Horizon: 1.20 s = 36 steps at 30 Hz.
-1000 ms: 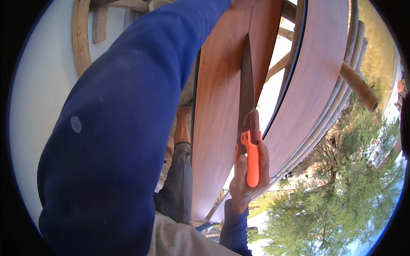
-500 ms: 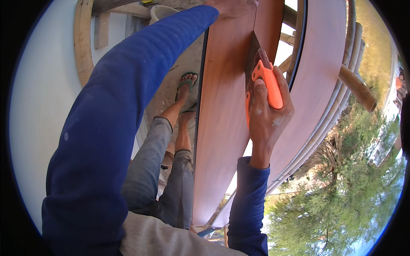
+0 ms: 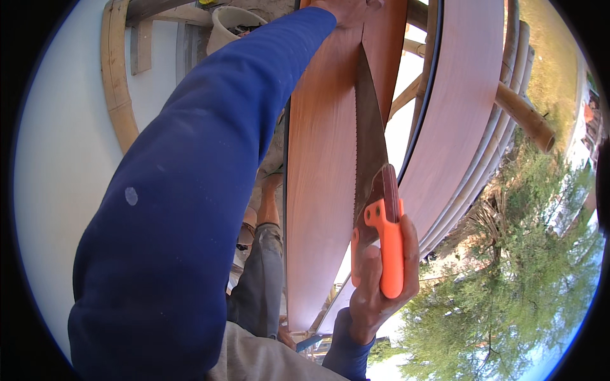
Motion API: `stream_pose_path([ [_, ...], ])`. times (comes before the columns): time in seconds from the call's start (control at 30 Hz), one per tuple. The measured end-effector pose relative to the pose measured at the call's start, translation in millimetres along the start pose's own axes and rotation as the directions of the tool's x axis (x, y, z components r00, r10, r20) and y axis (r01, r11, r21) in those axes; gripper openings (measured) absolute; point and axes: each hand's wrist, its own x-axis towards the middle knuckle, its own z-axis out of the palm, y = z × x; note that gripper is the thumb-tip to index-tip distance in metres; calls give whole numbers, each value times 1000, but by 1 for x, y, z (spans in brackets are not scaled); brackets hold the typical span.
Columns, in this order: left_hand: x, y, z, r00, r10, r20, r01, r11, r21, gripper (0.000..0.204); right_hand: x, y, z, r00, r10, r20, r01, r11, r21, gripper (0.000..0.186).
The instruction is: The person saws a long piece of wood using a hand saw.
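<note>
My right hand (image 3: 381, 279) is closed around the orange handle of a handsaw (image 3: 372, 136). Its long toothed blade points away from me, with the tip at a thin slit in a reddish-brown wood-grain board (image 3: 321, 165). Left of the blade lies the wider part of the board, and a narrower strip (image 3: 387, 57) runs along its right. At the far end, my left hand (image 3: 346, 11) rests on the board's surface, partly cut off by the upper picture edge. The fingers that show there look spread, with nothing between them.
A second wood-grain board (image 3: 467, 82) lies to the right, beside bamboo poles (image 3: 508, 136) and a jutting bamboo end (image 3: 527, 117). A pale bucket (image 3: 223, 28) stands far left near a wooden frame (image 3: 116, 76). Another person's leg (image 3: 270, 197) shows beneath. Green foliage (image 3: 476, 305) fills the lower right.
My right hand has drawn the saw back toward me, so much more of its blade shows. My left hand stays at the far end of the board. The view has shifted slightly.
</note>
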Motion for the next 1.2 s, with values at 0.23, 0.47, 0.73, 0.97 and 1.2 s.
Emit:
stream_pose_path([
  [0.23,5,3,-12,996,22,84,-21,1000,-14,74,-60,22,-28,994,-97,-58,95,995,-41,50],
  [0.47,11,-24,58,983,110,-148,-74,970,233,74,43,74,49,967,-253,-15,253,967,21,51],
  [0.73,0,7,2,998,63,-12,-61,988,139,73,114,98,90,936,-348,-57,351,934,62,45],
  [0.97,7,0,-29,995,-4,104,1,1000,27,75,77,34,52,988,-145,51,138,983,120,49],
  [1.2,19,-2,-9,994,-24,108,21,999,31,76,-90,42,-46,998,12,-60,-14,999,-30,55],
])
